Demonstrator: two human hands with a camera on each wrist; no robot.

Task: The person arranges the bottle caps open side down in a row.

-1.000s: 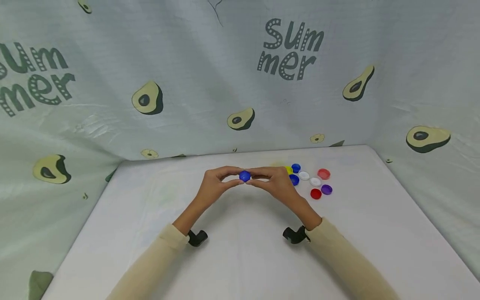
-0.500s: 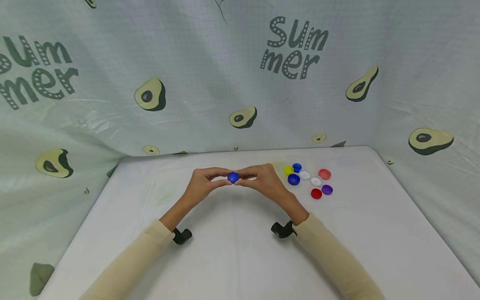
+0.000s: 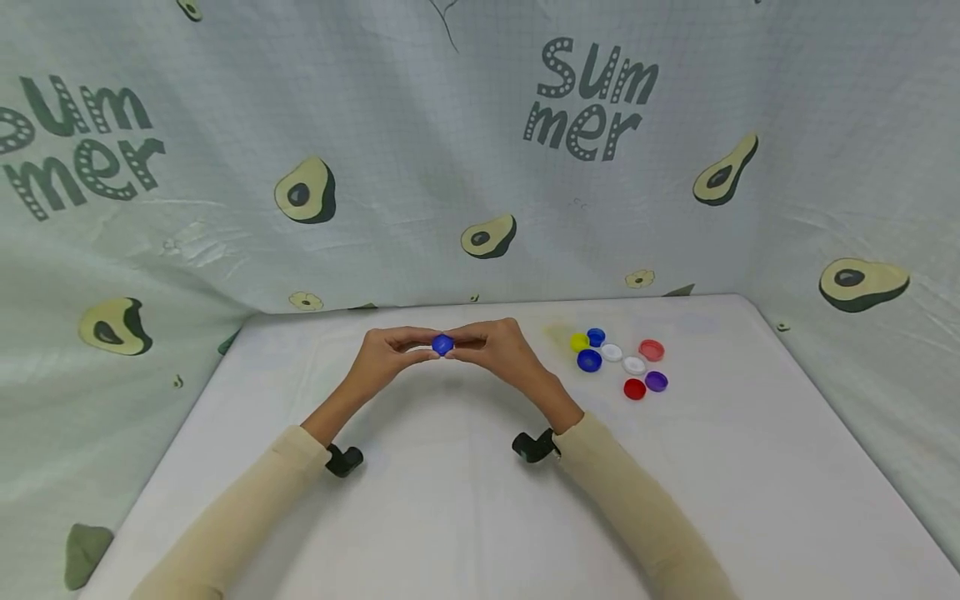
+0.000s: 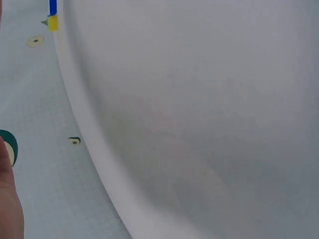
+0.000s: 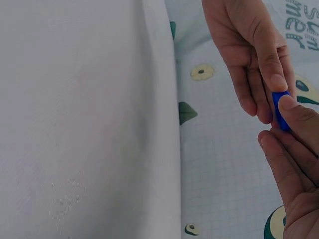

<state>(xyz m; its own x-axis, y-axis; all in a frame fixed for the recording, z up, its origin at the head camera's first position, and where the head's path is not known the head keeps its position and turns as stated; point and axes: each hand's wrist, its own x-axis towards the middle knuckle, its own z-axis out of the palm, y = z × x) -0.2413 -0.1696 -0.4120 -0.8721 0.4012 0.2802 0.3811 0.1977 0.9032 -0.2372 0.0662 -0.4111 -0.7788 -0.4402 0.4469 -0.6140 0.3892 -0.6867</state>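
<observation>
Above a white table [image 3: 442, 508], left hand [image 3: 384, 357] and right hand [image 3: 495, 346] pinching one blue cap [image 3: 442, 344], avocado-print cloth [image 3: 412, 125] behind

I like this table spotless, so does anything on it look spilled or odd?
A faint yellow patch on the table, left of the yellow cap, breaks the white; stain or tint, I can't tell. Nothing else clearly stands out.

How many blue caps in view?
3: held blue cap pinched between left hand and right hand; on the table, farther blue cap and nearer blue cap, beside the yellow cap. Hands may hide more.
</observation>
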